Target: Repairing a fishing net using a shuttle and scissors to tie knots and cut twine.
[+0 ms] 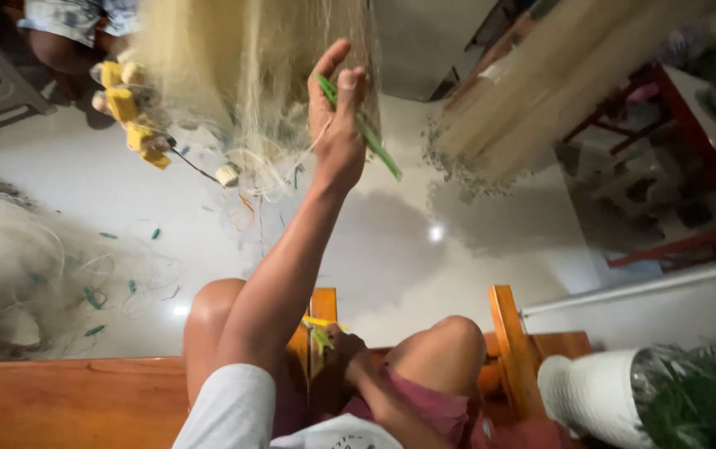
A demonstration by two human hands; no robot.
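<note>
The left hand (337,116) was raised far out in front, with the arm stretched up from the near edge of the view. A green netting needle (366,133) was pinched between its thumb and the fingers pressed against it, the needle slanting down to the right past the palm. A thin pale thread (312,148) was seen running from the hand to the hanging fishing net (241,75), a pale, fine mesh that was draped down at the far side just left of the hand. Yellow floats (129,112) were strung along the net's left edge, and a small white float (226,175) was seen below them.

The right hand (343,353) was kept low and near, between the knees, and was closed around a small yellow and green piece (320,328); what that piece was could not be told. The hand was set just beside a post of the orange wooden seat (514,345).

On the pale floor (424,249), a second heap of net (17,274) was piled at the left, with green scraps (92,298) scattered about it. A white ribbed pot (595,391) with a green plant was placed at the near right, and a red frame (690,141) stood at the far right.
</note>
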